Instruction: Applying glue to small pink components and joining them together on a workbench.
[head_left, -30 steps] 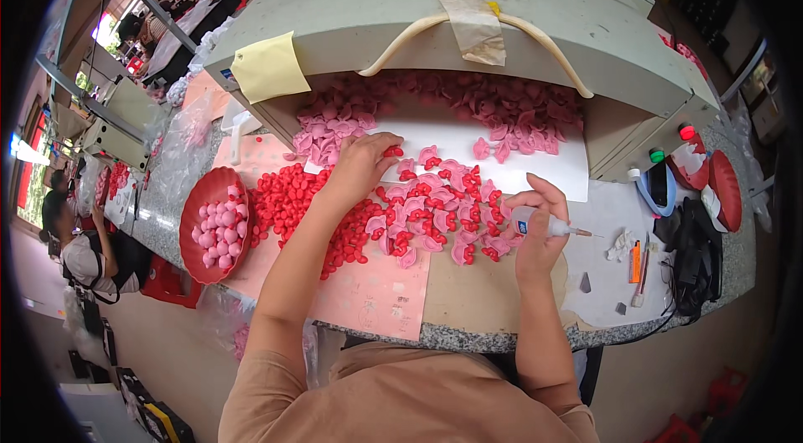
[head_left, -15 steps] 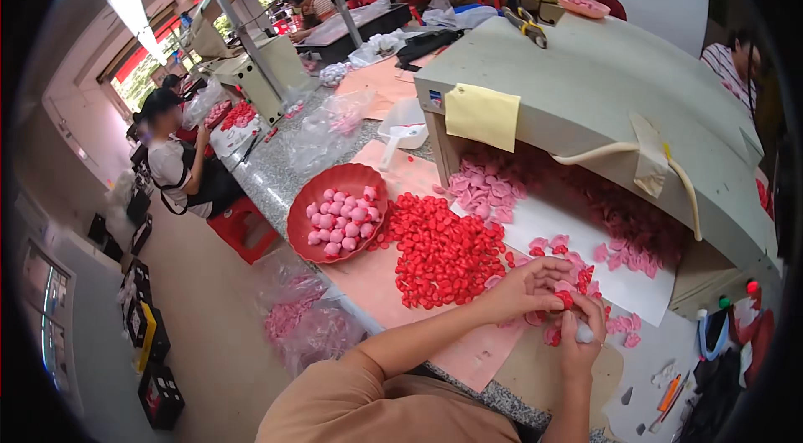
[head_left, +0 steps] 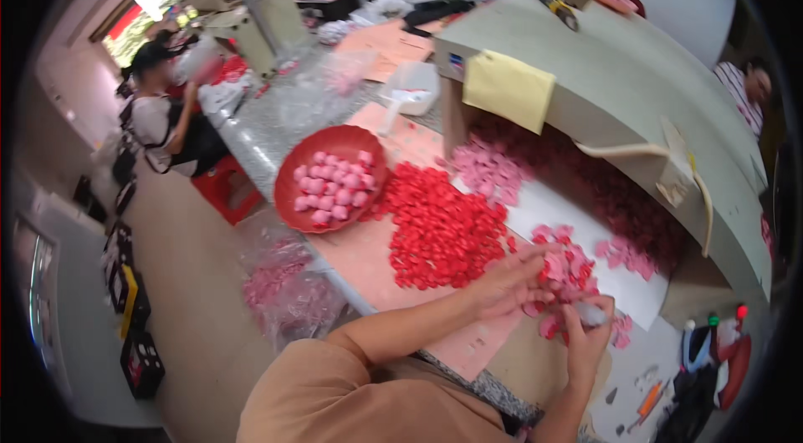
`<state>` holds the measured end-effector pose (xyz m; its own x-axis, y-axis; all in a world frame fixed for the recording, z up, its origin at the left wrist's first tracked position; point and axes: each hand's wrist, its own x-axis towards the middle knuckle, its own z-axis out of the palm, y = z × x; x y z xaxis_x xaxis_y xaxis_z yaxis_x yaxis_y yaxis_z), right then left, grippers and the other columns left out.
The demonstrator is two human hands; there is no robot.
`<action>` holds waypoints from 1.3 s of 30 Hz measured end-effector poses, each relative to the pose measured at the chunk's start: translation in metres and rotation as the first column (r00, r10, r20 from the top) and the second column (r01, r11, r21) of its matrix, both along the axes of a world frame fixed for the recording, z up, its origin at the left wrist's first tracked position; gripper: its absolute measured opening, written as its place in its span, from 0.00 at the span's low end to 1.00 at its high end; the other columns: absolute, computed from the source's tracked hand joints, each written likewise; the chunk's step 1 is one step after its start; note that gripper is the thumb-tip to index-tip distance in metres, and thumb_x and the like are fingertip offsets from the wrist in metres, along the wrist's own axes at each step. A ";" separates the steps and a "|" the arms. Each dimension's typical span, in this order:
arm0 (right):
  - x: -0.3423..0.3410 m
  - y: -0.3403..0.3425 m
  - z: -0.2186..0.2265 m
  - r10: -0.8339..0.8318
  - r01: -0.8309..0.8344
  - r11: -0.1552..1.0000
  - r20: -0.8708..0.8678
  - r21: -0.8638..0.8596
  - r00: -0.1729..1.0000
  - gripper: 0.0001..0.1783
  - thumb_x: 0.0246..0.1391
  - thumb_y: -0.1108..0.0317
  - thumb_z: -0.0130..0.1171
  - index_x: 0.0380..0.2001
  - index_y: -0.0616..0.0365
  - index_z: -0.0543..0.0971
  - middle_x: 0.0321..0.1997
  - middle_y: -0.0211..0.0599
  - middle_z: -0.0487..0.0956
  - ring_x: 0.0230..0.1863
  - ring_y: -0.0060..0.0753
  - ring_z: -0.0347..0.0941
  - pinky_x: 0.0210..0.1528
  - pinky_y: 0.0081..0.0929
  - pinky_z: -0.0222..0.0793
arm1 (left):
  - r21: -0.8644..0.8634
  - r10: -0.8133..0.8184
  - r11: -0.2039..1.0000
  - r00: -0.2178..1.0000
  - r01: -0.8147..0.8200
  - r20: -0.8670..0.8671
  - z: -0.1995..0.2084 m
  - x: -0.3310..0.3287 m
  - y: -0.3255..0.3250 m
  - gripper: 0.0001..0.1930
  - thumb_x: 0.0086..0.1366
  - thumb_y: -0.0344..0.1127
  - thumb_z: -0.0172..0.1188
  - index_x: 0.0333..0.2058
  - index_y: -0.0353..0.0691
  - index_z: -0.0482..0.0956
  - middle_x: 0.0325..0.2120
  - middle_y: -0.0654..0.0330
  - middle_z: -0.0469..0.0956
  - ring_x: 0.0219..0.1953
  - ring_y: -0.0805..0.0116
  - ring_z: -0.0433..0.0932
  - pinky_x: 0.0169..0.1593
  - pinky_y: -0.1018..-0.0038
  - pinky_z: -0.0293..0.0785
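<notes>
My left hand (head_left: pixel 512 284) reaches to a small heap of pink and red pieces (head_left: pixel 572 266), its fingers stretched out and somewhat blurred. I see nothing clearly held in it. Closed around a small whitish, translucent object (head_left: pixel 592 314), perhaps a little bottle, my right hand (head_left: pixel 588 341) is just nearer me than that heap. Left of my hands spreads a large pile of small red pieces (head_left: pixel 443 230). Beyond it, a round red bowl (head_left: pixel 288 192) holds several pink balls with red parts (head_left: pixel 336 184).
A grey, open-fronted machine housing (head_left: pixel 611 75) stands at the right, with pink pieces (head_left: pixel 493 167) under it. Pliers (head_left: pixel 556 6) lie on top. A white scoop (head_left: pixel 411 90) is behind the bowl. A bag of pink pieces (head_left: pixel 288 292) sits left of the table. Another person (head_left: pixel 159 112) sits at far left.
The left hand has drawn apart from the right, and the red piece at its fingertips no longer shows there. The right hand keeps the whitish object. The whole view has shifted slightly.
</notes>
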<state>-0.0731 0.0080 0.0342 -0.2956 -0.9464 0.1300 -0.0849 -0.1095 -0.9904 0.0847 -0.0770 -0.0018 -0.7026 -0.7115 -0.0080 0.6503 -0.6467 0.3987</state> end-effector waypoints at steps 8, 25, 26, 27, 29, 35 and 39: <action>-0.018 -0.005 -0.024 -0.196 0.209 0.967 0.097 -0.148 0.976 0.27 0.53 0.44 0.53 0.39 0.59 0.67 0.31 0.30 0.70 0.22 0.18 0.62 0.23 0.16 0.57 | 0.092 -0.139 0.986 0.990 0.138 0.000 0.001 0.000 -0.001 0.25 0.68 0.45 0.43 0.60 0.42 0.55 0.49 0.57 0.70 0.45 0.69 0.72 0.49 0.70 0.70; -0.033 0.003 -0.015 -0.314 0.182 0.901 -0.302 -0.394 0.900 0.16 0.50 0.59 0.60 0.27 0.61 0.69 0.24 0.32 0.68 0.25 0.24 0.60 0.27 0.21 0.56 | 0.122 -0.183 0.980 0.954 0.158 0.236 -0.007 -0.015 0.020 0.22 0.68 0.44 0.44 0.56 0.36 0.62 0.41 0.60 0.73 0.42 0.68 0.73 0.48 0.69 0.70; -0.033 0.002 -0.016 -0.314 0.183 0.901 -0.301 -0.393 0.900 0.16 0.50 0.59 0.60 0.27 0.61 0.69 0.24 0.32 0.68 0.25 0.24 0.60 0.27 0.21 0.56 | 0.129 -0.176 0.981 0.951 0.147 0.254 -0.006 -0.016 0.020 0.22 0.68 0.44 0.44 0.55 0.36 0.62 0.40 0.60 0.73 0.42 0.68 0.73 0.48 0.69 0.70; -0.032 0.002 -0.016 -0.316 0.176 0.898 -0.314 -0.402 0.895 0.15 0.49 0.61 0.60 0.27 0.61 0.70 0.23 0.32 0.68 0.25 0.24 0.60 0.27 0.21 0.56 | 0.134 -0.169 0.982 0.947 0.136 0.273 -0.005 -0.016 0.020 0.22 0.68 0.43 0.44 0.55 0.36 0.62 0.39 0.61 0.73 0.42 0.69 0.73 0.48 0.69 0.70; -0.033 0.002 -0.017 -0.320 0.171 0.896 -0.328 -0.410 0.889 0.15 0.48 0.62 0.61 0.27 0.61 0.70 0.23 0.33 0.68 0.25 0.25 0.61 0.26 0.21 0.56 | 0.131 -0.175 0.981 0.947 0.144 0.269 -0.004 -0.016 0.020 0.22 0.68 0.43 0.44 0.55 0.36 0.62 0.39 0.61 0.73 0.42 0.69 0.73 0.48 0.69 0.70; -0.032 0.001 -0.016 -0.315 0.157 0.898 -0.351 -0.412 0.882 0.14 0.47 0.64 0.62 0.26 0.61 0.70 0.23 0.33 0.68 0.23 0.25 0.61 0.25 0.21 0.56 | 0.124 -0.178 0.981 0.950 0.151 0.257 -0.003 -0.016 0.020 0.22 0.68 0.43 0.44 0.55 0.36 0.63 0.39 0.60 0.73 0.42 0.68 0.73 0.49 0.69 0.70; -0.031 0.001 -0.014 -0.325 0.161 0.896 -0.362 -0.414 0.874 0.14 0.47 0.63 0.62 0.25 0.61 0.70 0.22 0.33 0.68 0.23 0.25 0.61 0.25 0.21 0.57 | 0.109 -0.184 0.981 0.946 0.160 0.266 -0.003 -0.016 0.020 0.22 0.68 0.44 0.44 0.55 0.36 0.63 0.39 0.60 0.74 0.43 0.68 0.73 0.48 0.69 0.70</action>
<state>-0.1040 0.0089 0.0197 -0.3511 -0.7124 0.6077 -0.5463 -0.3712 -0.7508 0.0689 -0.0567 -0.0052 -0.7764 -0.5685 -0.2721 0.4001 -0.7781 0.4841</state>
